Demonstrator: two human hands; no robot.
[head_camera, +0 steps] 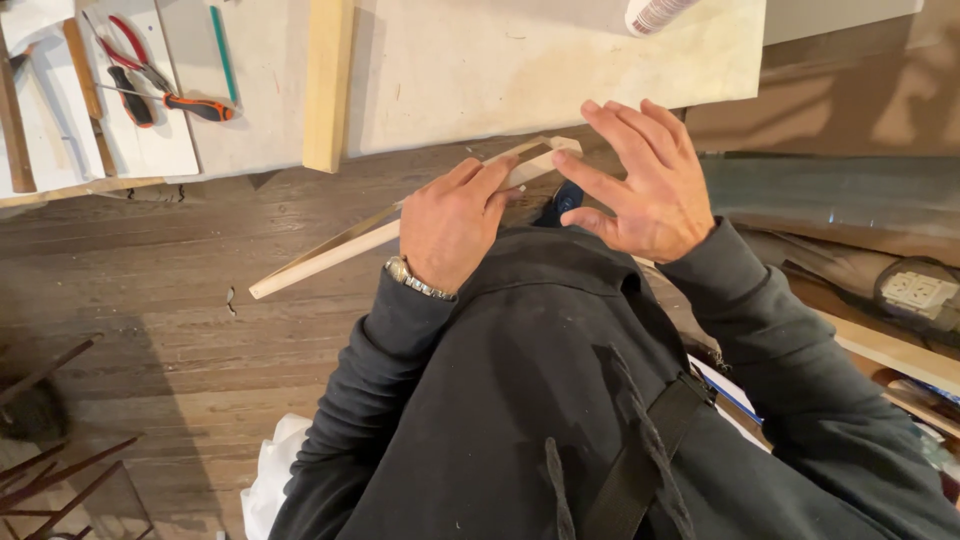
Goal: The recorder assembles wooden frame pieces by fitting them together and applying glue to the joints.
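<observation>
The person is leaning over a thin wooden frame [385,235], two pale strips joined at a corner near the edge of the worktable [480,70]. The long strip runs down to the left, out over the dark floorboards [180,300], and its far end hangs free in the air. The corner sits just in front of the dark sweatshirt [540,380].

The left hand [452,222], with a metal watch [415,280] at the wrist, lies curled over the long strip close to the corner, fingers folded down on the wood and pressing it; whether the thumb wraps underneath I cannot tell. The right hand [640,180] is spread wide open, fingers splayed, palm hovering or resting lightly at the corner end, gripping nothing.

To my eye the frame is light and stiff along its length but slender enough to flex or snap if levered from the loose end, and the joint looks like the weak spot. The bare wood seems dry and not slippery. Holding near the corner, as the left hand does, looks the safest place, with the long arm supported rather than left dangling.

On the table lie red-handled pliers [128,52], an orange-and-black screwdriver [195,107], a green pencil [223,52] and a thick wooden batten [328,85] standing across the board
</observation>
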